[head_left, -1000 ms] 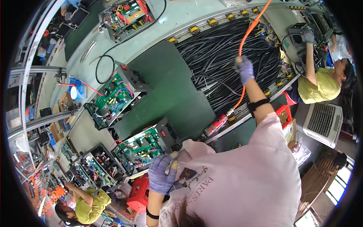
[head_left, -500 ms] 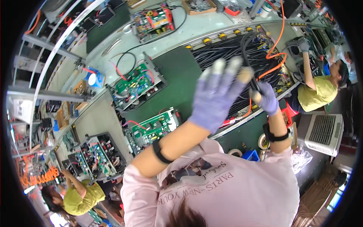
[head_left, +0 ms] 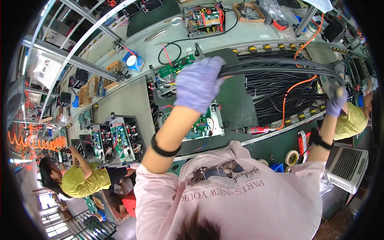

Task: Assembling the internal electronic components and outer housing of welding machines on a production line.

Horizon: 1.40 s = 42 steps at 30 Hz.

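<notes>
Both my gloved hands hold a bundle of black cables stretched between them. My left hand is closed round its left end, above two green circuit boards. The far board is partly covered by that hand; the near board lies beyond my left forearm. My right hand grips the cables at their right end, its fingertips partly hidden. Under the bundle lies a wide pile of black cables.
A red power screwdriver with an orange coiled hose lies at the bench's near edge. An open-topped unit stands farther back. A tape roll is near my right arm. Co-workers in yellow-green sit left and right.
My left hand, open before, has closed on the cables and moved left. My right hand has moved right and farther away, so the looped bundle is now stretched out. The view has shifted.
</notes>
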Available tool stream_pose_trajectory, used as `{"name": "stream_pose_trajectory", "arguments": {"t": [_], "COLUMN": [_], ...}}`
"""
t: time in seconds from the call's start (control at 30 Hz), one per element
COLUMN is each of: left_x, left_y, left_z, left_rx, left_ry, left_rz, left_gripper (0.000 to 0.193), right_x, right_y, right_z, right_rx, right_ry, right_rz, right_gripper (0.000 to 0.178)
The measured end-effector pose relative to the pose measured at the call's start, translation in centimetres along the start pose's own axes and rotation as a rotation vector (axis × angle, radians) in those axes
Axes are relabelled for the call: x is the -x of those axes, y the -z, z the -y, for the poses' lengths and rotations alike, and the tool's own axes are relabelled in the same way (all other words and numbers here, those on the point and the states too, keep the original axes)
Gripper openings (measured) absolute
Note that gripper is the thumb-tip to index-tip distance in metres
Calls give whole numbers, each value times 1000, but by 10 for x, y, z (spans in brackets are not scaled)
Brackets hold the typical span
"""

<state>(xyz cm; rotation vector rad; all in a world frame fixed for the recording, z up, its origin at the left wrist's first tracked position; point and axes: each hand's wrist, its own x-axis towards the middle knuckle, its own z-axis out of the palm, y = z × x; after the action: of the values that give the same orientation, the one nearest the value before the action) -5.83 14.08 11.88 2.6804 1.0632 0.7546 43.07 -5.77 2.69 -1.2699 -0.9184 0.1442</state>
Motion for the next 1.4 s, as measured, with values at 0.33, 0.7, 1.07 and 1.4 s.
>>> {"name": "stream_pose_trajectory", "arguments": {"t": [0.33, 0.7, 1.07, 1.4], "left_x": [140, 212, 147, 171], "left_y": [-71, -55, -68, -93], "left_z": [3, -8, -27, 55], "left_rx": [641, 1013, 756, 1074], "left_ry": [646, 821, 323, 981], "left_rz": [572, 668, 346, 257], "left_gripper": [30, 47, 24, 22], "right_x": [161, 193, 266, 220], "right_y": [-311, -252, -233, -191], "right_z": [89, 79, 101, -7], "right_rx": [199, 460, 477, 970], "right_ry": [599, 612, 172, 12], "right_rz": [1408, 1191, 1418, 1263], "right_gripper": [53, 32, 43, 25]}}
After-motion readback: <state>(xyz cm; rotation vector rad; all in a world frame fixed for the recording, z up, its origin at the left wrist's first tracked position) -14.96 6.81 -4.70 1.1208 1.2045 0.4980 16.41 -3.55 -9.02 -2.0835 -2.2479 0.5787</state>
